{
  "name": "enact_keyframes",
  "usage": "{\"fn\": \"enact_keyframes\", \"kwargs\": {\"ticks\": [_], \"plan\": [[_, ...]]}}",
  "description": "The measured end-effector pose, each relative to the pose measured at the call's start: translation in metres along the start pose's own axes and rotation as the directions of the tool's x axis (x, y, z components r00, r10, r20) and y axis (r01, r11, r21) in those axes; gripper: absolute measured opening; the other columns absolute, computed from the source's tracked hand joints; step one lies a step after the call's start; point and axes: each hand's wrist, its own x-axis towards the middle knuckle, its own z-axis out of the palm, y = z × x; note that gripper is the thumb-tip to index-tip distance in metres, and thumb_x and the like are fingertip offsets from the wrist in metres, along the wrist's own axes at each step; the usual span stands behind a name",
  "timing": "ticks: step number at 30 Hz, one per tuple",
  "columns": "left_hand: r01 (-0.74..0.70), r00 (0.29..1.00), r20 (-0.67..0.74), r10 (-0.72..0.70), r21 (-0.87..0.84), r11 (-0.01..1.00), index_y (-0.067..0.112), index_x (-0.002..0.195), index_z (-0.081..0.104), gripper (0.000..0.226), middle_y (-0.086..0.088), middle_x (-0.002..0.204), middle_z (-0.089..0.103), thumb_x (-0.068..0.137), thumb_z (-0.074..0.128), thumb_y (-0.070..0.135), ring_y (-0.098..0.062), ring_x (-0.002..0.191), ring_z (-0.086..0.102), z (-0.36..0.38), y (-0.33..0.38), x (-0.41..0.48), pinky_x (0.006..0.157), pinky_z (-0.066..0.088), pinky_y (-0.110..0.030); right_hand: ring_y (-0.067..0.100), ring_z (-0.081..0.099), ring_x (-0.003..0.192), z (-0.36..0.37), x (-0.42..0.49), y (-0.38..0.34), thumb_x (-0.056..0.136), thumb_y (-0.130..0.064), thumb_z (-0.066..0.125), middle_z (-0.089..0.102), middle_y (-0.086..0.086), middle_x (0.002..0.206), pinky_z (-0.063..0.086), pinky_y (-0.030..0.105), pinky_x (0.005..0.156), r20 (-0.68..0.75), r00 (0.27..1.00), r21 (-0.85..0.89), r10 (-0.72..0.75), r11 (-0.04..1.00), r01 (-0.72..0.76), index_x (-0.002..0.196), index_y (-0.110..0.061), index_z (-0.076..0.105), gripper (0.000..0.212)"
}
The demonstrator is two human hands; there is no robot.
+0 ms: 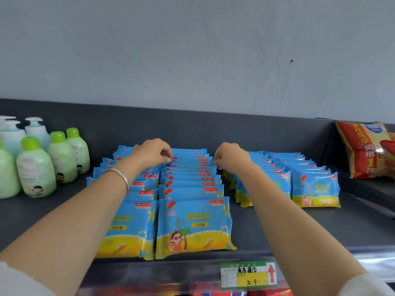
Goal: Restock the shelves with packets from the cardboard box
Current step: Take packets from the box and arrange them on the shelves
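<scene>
Standing in four rows on the dark shelf (277,227), the blue packets (193,223) run near to far. Left hand (154,153) and right hand (232,157) are both at the far middle row, each grip curled tight, fingertips pinching packet tops. Green bottles (36,165) stand left, orange bag (363,148) right.

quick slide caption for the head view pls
Restocking: left hand and right hand pinch a blue wipe packet at the back of its row on the dark shelf.

Four packet rows (193,223), four green bottles (36,167), three pump bottles (37,130), one orange bag (363,150)
</scene>
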Motion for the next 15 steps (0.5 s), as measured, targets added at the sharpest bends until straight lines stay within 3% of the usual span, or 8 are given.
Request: {"fn": "enact_keyframes", "kwargs": {"ticks": [3, 9, 15], "plan": [[0.016, 1.0, -0.011, -0.016, 0.008, 1.0, 0.027, 0.096, 0.068, 0.01, 0.01, 0.1, 0.063, 0.09, 0.061, 0.028, -0.014, 0.1, 0.054, 0.0, -0.001, -0.007, 0.093, 0.041, -0.043, 0.023, 0.064, 0.087, 0.004, 0.002, -0.003, 0.093, -0.016, 0.056, 0.067, 0.008, 0.098, 0.055, 0.038, 0.081, 0.001, 1.0, 0.051, 0.027, 0.998, -0.027, 0.108, -0.01, 0.065, 0.019], [0.062, 0.993, -0.105, -0.054, 0.075, 0.995, 0.031, 0.089, 0.062, 0.005, 0.013, 0.094, 0.06, 0.091, 0.058, 0.03, -0.014, 0.098, 0.054, 0.007, 0.003, -0.013, 0.095, 0.033, -0.042, 0.022, 0.066, 0.085, 0.011, -0.001, -0.01, 0.094, -0.011, 0.051, 0.067, 0.008, 0.1, 0.057, 0.035, 0.079, -0.032, 0.999, 0.119, 0.018, 0.993, -0.014, 0.104, -0.008, 0.068, 0.019], [-0.035, 0.997, -0.07, 0.036, 0.012, 0.999, 0.029, 0.091, 0.055, 0.004, 0.011, 0.102, 0.056, 0.09, 0.059, 0.029, -0.014, 0.097, 0.049, 0.002, 0.003, -0.02, 0.085, 0.032, -0.037, 0.02, 0.063, 0.087, -0.005, -0.018, 0.002, 0.092, -0.012, 0.055, 0.067, 0.004, 0.099, 0.056, 0.034, 0.079, -0.113, 0.992, 0.209, -0.057, 0.975, 0.08, 0.104, -0.013, 0.068, 0.018]]}}
